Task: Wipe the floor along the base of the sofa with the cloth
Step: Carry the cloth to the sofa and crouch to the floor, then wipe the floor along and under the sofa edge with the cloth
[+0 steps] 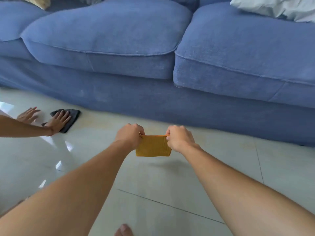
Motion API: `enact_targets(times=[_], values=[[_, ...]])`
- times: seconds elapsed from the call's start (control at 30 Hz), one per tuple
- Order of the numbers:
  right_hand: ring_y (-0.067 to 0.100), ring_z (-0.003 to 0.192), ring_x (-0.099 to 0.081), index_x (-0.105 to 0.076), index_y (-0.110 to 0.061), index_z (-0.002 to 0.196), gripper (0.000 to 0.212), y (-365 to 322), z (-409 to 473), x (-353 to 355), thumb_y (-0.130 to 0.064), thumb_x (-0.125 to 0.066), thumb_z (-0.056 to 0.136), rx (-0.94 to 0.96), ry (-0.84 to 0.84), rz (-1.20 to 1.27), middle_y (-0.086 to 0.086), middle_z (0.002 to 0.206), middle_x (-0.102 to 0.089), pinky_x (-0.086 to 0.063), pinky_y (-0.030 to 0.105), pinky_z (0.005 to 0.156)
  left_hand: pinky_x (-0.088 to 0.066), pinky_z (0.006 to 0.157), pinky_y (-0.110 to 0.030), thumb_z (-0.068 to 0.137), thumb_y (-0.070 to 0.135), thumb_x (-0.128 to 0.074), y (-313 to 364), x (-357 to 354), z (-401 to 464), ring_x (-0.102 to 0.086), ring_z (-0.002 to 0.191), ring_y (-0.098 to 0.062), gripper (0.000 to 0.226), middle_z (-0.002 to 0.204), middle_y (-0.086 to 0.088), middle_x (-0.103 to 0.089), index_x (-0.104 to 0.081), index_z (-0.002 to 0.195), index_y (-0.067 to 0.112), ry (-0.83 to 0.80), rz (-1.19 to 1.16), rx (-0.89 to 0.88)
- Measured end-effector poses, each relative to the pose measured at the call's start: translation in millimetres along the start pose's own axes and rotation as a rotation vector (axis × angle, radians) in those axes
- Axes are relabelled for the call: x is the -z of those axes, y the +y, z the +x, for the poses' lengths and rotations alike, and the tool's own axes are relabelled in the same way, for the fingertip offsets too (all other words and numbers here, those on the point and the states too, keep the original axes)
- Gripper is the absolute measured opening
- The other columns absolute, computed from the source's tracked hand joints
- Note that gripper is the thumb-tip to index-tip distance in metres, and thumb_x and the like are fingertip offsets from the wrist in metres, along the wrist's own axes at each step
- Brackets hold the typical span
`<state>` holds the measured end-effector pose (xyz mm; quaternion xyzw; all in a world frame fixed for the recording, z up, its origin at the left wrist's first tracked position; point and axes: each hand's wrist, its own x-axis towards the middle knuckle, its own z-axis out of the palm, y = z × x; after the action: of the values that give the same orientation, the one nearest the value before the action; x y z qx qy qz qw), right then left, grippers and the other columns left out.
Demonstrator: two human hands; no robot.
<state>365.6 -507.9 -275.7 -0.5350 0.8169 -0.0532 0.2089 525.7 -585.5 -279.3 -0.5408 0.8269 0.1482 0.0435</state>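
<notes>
Head camera looks down two bare forearms at a yellow cloth [153,147] stretched between the left hand [129,134] and right hand [180,137]. Both sets of fingers are curled shut, each pinching a top corner, so the cloth hangs below the knuckles, folded and clear of the tiled floor [170,181]; its shadow lies just beneath. Beyond the fingertips runs the base of the blue sofa [170,103], near but not touched.

Risks, as I judge them: the cloth is held in the air, so lowering it bunched would wipe only a narrow strip and miss the seam where floor meets sofa. The tiles look glossy, and a hand pressing hard on the cloth could slide. Well off past the left knuckles, another person's hands [58,120] press a dark cloth [71,116] flat on the floor; sweeping that way could bring the two together.

Fingertips are tucked behind the cloth's edge and cannot be seen. The sofa's ends are cut off, and whether the floor is wet cannot be told.
</notes>
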Motion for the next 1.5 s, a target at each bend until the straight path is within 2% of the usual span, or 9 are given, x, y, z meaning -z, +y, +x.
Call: enact_targets(times=[0.2,0.33,0.43,0.57,0.7,0.83,1.1,1.3,1.5], values=[[0.025,0.111,-0.048,-0.062,-0.022,0.105,0.019,-10,62,-18,-0.011,-0.060,0.090,0.140,0.293,-0.064,-0.002,0.110,-0.063,-0.037,0.037,0.085,-0.050,0.081,-0.039,0.090,0.009,-0.062,-26,-6,58,-0.054,0.104,-0.031,0.027,0.105,-0.009,-0.067,-0.076,0.106,0.025,0.306,-0.089,-0.052],[0.025,0.121,-0.045,-0.062,-0.022,0.120,0.033,3,60,-70,-0.029,-0.063,0.088,0.230,0.132,-0.213,0.001,0.125,-0.056,-0.040,0.041,0.094,-0.045,0.095,-0.035,0.083,0.003,-0.059,-48,-46,51,-0.049,0.117,-0.028,0.051,0.128,-0.005,-0.056,-0.067,0.121,0.037,0.057,0.141,-0.041],[0.028,0.122,-0.048,-0.058,-0.020,0.125,0.042,22,44,-119,-0.038,-0.060,0.087,0.183,0.024,-0.201,0.004,0.126,-0.057,-0.042,0.044,0.096,-0.041,0.106,-0.037,0.081,0.008,-0.057,-59,-81,42,-0.040,0.134,-0.026,0.065,0.144,-0.004,-0.044,-0.049,0.140,0.033,-0.102,0.102,0.032],[0.030,0.104,-0.061,-0.063,-0.017,0.118,0.043,48,28,-168,-0.042,-0.045,0.088,0.050,0.207,-0.120,0.006,0.115,-0.066,-0.050,0.043,0.087,-0.034,0.113,-0.041,0.094,0.034,-0.054,-48,-110,59,-0.028,0.145,-0.028,0.059,0.158,-0.007,-0.032,-0.035,0.150,0.028,-0.014,-0.009,0.000],[0.029,0.121,-0.058,-0.062,-0.015,0.131,0.049,67,22,-200,-0.041,-0.045,0.092,0.107,0.328,-0.101,0.009,0.137,-0.061,-0.040,0.043,0.102,-0.009,0.124,-0.048,0.099,0.050,-0.036,-23,-138,101,-0.001,0.153,-0.035,0.059,0.167,-0.008,-0.005,-0.018,0.154,0.043,-0.014,-0.008,-0.104],[0.029,0.132,-0.052,-0.057,-0.015,0.138,0.053,73,22,-213,-0.040,-0.042,0.094,0.137,0.366,-0.051,0.008,0.146,-0.055,-0.032,0.045,0.112,0.008,0.118,-0.062,0.094,0.066,-0.012,-9,-181,132,0.012,0.150,-0.043,0.057,0.166,-0.007,0.011,0.001,0.148,0.059,0.000,0.117,-0.124],[0.027,0.135,-0.049,-0.056,-0.014,0.140,0.051,78,27,-220,-0.037,-0.042,0.096,0.141,0.359,-0.035,0.007,0.149,-0.052,-0.034,0.046,0.113,0.003,0.116,-0.068,0.088,0.073,-0.009,-7,-184,181,-0.002,0.149,-0.045,0.060,0.164,-0.012,-0.012,-0.012,0.147,0.059,0.124,0.151,-0.170],[0.031,0.133,-0.051,-0.055,-0.006,0.139,0.052,95,14,-198,-0.031,-0.040,0.096,0.210,0.390,0.091,0.013,0.146,-0.053,-0.035,0.045,0.113,-0.007,0.115,-0.070,0.091,0.072,-0.019,-36,-198,81,-0.004,0.149,-0.048,0.060,0.167,-0.009,-0.002,-0.006,0.148,0.060,0.093,0.152,-0.191],[0.036,0.134,-0.049,-0.057,-0.007,0.138,0.056,156,-27,-183,-0.036,-0.034,0.095,0.008,0.415,-0.071,0.014,0.144,-0.055,-0.033,0.057,0.114,-0.010,0.114,-0.070,0.090,0.073,-0.018,-62,-219,-32,-0.006,0.149,-0.048,0.062,0.167,-0.010,-0.005,-0.007,0.149,0.058,0.081,0.186,-0.147]])
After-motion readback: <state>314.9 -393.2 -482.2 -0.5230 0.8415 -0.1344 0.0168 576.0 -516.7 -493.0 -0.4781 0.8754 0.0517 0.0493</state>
